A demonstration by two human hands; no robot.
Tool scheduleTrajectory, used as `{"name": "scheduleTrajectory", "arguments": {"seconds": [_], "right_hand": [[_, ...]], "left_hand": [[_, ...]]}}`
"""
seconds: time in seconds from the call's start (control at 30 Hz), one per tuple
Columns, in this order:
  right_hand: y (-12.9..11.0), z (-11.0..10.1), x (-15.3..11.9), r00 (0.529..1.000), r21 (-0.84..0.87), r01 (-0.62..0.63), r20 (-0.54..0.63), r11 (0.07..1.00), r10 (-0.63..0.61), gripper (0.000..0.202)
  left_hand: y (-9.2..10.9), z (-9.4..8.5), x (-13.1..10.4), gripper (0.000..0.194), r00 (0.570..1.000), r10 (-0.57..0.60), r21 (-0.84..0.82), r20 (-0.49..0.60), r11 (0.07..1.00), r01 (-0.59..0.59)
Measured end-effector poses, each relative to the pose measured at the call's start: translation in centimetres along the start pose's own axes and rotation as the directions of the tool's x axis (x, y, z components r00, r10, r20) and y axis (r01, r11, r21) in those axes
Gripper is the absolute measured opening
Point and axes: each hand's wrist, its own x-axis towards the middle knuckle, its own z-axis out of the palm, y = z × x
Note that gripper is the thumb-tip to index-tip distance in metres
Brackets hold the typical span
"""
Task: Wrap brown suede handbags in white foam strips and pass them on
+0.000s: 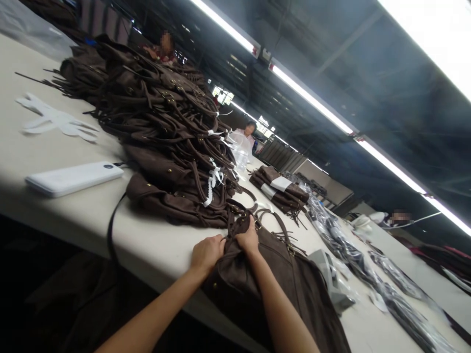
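Observation:
A dark brown handbag (279,279) lies at the near edge of the table, its handles pointing away from me. My left hand (208,252) is closed on the bag's edge near its top corner, fingertips partly hidden by the fabric. Beside it, my right hand (248,238) grips the same bag close to the handle's buckle, thumb stretched along it. Just beyond both hands rises a big heap of similar brown handbags (165,113), with white ties (213,181) on several handles.
On the white table (158,250) lie a white power bank (75,177) with a black cable and white gloves (55,120). A tape dispenser-like grey device (331,277) stands right of the bag. Folded brown bags (279,189) and plastic-wrapped bags (342,245) lie farther off. People are at the back.

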Motion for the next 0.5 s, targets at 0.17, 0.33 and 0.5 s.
{"name": "scheduleTrajectory", "arguments": {"seconds": [0.17,0.33,0.5], "right_hand": [[1.1,-1.0,-0.6,0.995,-0.242,0.093,0.000,0.966,-0.096,0.087],[-0.3,0.4,-1.1,0.989,-0.337,0.136,-0.003,0.931,-0.146,0.083],[-0.3,1.1,-0.1,0.997,-0.118,0.052,-0.043,0.992,-0.057,0.067]], "left_hand": [[-0.3,0.1,-0.4,0.036,0.998,-0.017,-0.078,-0.063,0.997,0.012],[-0.3,0.2,-0.5,0.035,0.998,0.001,-0.096,-0.069,0.995,-0.008],[-0.6,0.2,0.1,0.025,1.000,0.010,-0.092,-0.021,0.996,-0.012]]}}
